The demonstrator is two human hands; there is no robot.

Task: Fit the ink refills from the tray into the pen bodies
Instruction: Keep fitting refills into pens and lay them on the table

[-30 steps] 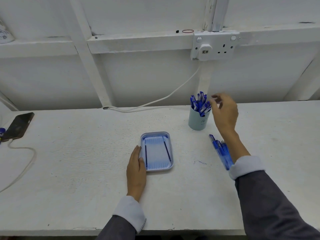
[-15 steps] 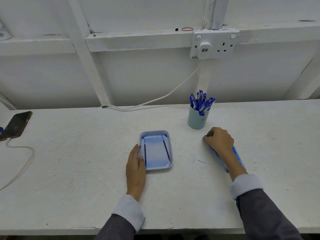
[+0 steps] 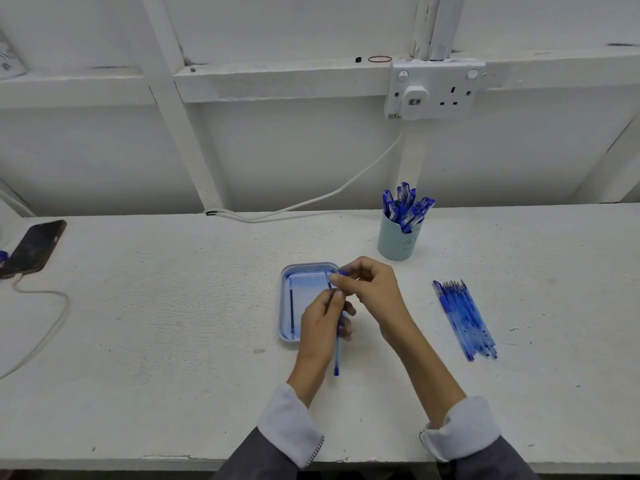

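A pale blue tray (image 3: 286,306) lies mid-table with a dark ink refill (image 3: 291,313) along its left side; a second refill at its right edge is mostly hidden by my hands. My left hand (image 3: 323,327) grips a clear blue pen body (image 3: 337,355) that points toward me over the tray's right edge. My right hand (image 3: 372,292) pinches the pen's far end (image 3: 341,273) just above my left fingers. A row of several blue pen bodies (image 3: 464,320) lies to the right.
A light blue cup (image 3: 394,242) full of capped blue pens stands behind the tray. A phone (image 3: 34,249) with a white cable lies at the far left. A wall socket (image 3: 433,88) and its cable sit above the table's back edge.
My right hand left the pen row carrying one pen body and came over the tray. My left hand lifted off the table beside the tray and took hold of that pen.
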